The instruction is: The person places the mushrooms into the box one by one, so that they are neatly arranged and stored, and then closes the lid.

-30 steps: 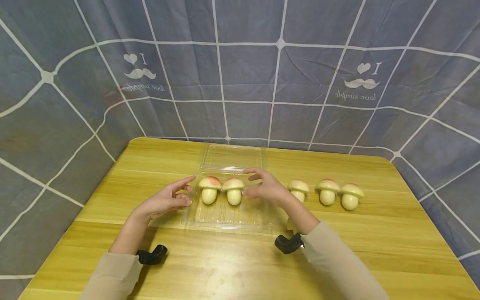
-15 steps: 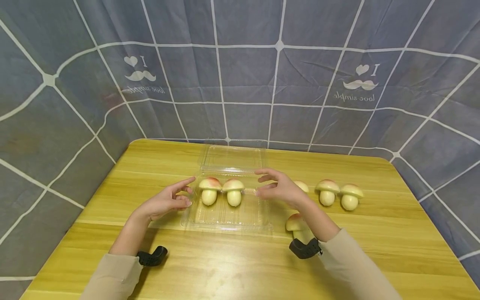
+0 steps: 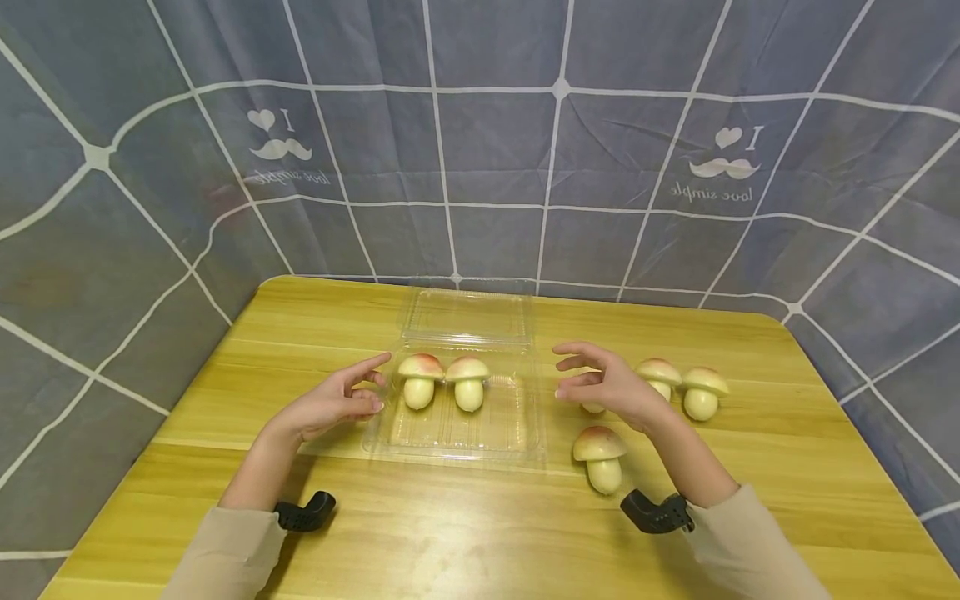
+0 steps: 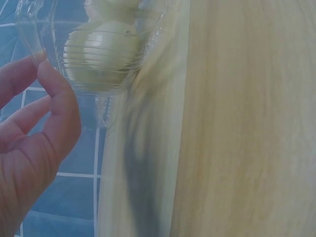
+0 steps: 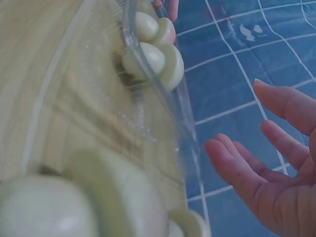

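Note:
A clear plastic clamshell box [image 3: 450,437] lies with its lid [image 3: 468,312] folded back. Two yellowish mushrooms [image 3: 418,383] with reddish caps sit side by side in its base. At the box's left rim is my left hand [image 3: 330,404], index finger and thumb tips at the plastic and apart from each other in the head view. My right hand [image 3: 611,387] hovers right of the box, fingers loosely bent and holding nothing. It partly hides one mushroom [image 3: 594,408]. Nearer me lies another mushroom [image 3: 602,458]. In the right wrist view, a blurred mushroom [image 5: 118,192] fills the foreground.
Two more mushrooms [image 3: 703,392] lie on the wooden table [image 3: 450,533] at the right. A grey-blue curtain [image 3: 495,150] with white lines hangs behind and at both sides. Black wrist mounts [image 3: 656,512] sit under the sleeves.
My right hand has moved right, away from the second mushroom in the box and past the box's right edge. The nearer mushroom on the table has come into view. My left hand stays put.

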`<state>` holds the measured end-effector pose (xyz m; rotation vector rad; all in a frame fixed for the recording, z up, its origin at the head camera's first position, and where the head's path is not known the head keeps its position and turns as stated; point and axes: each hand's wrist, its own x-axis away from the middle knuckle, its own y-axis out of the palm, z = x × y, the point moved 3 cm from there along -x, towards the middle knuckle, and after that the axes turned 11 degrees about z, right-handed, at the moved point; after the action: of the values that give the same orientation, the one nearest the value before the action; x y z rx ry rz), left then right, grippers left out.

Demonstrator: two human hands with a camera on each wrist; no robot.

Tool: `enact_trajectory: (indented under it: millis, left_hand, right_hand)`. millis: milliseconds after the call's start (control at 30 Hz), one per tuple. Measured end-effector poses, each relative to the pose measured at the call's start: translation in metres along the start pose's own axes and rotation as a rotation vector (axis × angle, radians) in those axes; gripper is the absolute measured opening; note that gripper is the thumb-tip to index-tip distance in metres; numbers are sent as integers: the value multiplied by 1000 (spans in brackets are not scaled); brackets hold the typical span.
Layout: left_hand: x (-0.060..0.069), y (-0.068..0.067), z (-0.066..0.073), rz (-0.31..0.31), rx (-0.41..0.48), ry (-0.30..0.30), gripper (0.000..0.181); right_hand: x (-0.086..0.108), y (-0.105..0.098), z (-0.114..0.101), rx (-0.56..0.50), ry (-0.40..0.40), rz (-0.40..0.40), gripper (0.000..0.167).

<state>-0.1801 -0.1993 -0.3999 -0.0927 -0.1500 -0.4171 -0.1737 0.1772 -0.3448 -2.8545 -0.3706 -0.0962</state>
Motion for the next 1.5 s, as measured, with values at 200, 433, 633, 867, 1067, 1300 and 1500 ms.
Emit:
enact_trajectory:
  millis: [200,433,633,867,1067,1300,1500]
  left_hand:
    - [1,0,0,-2,1,1,79]
    - [0,-1,-1,-3,-1,2,79]
    - [-1,-1,-1,-1,-1,4,79]
    - [-1,-1,-1,-3,-5,2,79]
    - [1,-1,0,-10,0,7,79]
    - [0,-1,1,-10,-8,5,80]
    - [0,0,1,-9,-12,3,79]
  right_hand:
    - [14,-11,11,0,-5,-4,65]
    - [30,-22,24,9,-26,16,63]
    - [41,-31,30,23,-42,37,64]
    - [51,-39,35,46,-60,65,61]
    - [56,-43,39,54,-52,56,62]
    - [62,-47,43,57,-41,47,64]
    - [66,-49,48,66,-25,43,65]
